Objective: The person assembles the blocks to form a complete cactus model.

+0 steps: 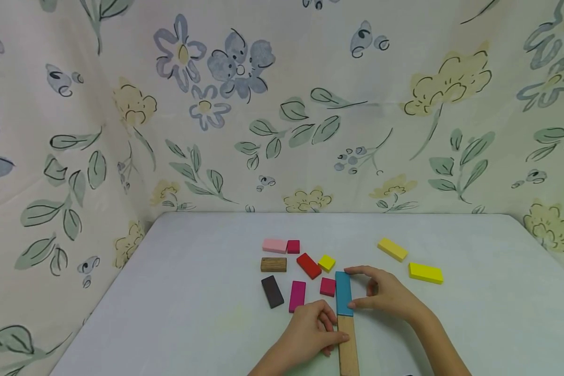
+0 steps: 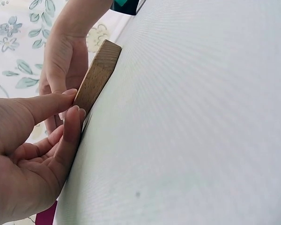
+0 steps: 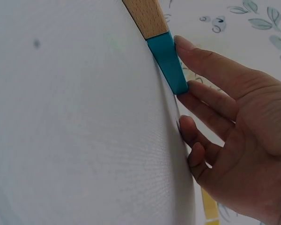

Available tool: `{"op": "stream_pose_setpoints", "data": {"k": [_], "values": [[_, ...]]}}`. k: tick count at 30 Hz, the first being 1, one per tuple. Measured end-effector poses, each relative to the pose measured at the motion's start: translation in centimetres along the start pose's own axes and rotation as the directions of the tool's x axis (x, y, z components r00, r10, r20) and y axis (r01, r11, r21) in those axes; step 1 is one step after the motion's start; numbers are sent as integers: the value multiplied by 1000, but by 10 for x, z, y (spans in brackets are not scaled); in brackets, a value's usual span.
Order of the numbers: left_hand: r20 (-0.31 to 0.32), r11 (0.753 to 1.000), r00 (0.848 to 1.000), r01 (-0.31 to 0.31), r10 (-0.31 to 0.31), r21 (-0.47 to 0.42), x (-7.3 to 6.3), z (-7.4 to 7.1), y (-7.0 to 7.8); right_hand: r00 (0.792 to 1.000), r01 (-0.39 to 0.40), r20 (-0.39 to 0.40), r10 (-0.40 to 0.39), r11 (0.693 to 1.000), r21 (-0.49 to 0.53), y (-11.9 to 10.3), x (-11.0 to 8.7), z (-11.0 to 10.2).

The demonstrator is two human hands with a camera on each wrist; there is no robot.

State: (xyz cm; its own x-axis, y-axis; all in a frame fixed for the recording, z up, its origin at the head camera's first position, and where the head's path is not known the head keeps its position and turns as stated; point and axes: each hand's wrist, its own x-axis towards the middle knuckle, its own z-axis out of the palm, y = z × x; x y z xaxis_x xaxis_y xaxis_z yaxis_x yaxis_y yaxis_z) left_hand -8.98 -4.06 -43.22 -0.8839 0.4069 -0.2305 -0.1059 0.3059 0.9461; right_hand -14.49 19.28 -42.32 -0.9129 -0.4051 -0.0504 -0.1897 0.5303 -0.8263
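A blue block [image 1: 343, 293] lies flat, end to end with a light wooden block [image 1: 348, 344], the two in one line on the white table. My left hand [image 1: 310, 330] pinches the wooden block near the joint, thumb over its top and fingers by its left side. On the blue block, my right hand [image 1: 387, 293] sets its thumb against the right side and its index finger at the far end. The right wrist view shows the blue block [image 3: 168, 61] meeting the wooden block [image 3: 147, 16]; the left wrist view shows the wooden block's near end [image 2: 99, 75].
Left of the line lie a red square block [image 1: 328, 286], a magenta block [image 1: 297, 296], a dark block [image 1: 272, 292], a brown block [image 1: 273, 265], a red block [image 1: 308, 266], a yellow cube [image 1: 327, 262] and a pink block [image 1: 274, 246]. Yellow blocks [image 1: 425, 273] lie right.
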Motion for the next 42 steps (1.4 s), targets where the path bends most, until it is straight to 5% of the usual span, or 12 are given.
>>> {"op": "stream_pose_setpoints", "data": {"k": [29,37,42], "values": [[-3,999,1000,-12,12,-50,1,1,-1,1000,-4,17,4,1000,11,0,-1,1],[-56,991,989,-133,134,18,1,-4,3,1000,14,20,-14,1000,11,0,-1,-2],[-12,967,979,-199,203,158,2,-8,5,1000,-6,-2,6,1000,5,1,-1,-8]]}}
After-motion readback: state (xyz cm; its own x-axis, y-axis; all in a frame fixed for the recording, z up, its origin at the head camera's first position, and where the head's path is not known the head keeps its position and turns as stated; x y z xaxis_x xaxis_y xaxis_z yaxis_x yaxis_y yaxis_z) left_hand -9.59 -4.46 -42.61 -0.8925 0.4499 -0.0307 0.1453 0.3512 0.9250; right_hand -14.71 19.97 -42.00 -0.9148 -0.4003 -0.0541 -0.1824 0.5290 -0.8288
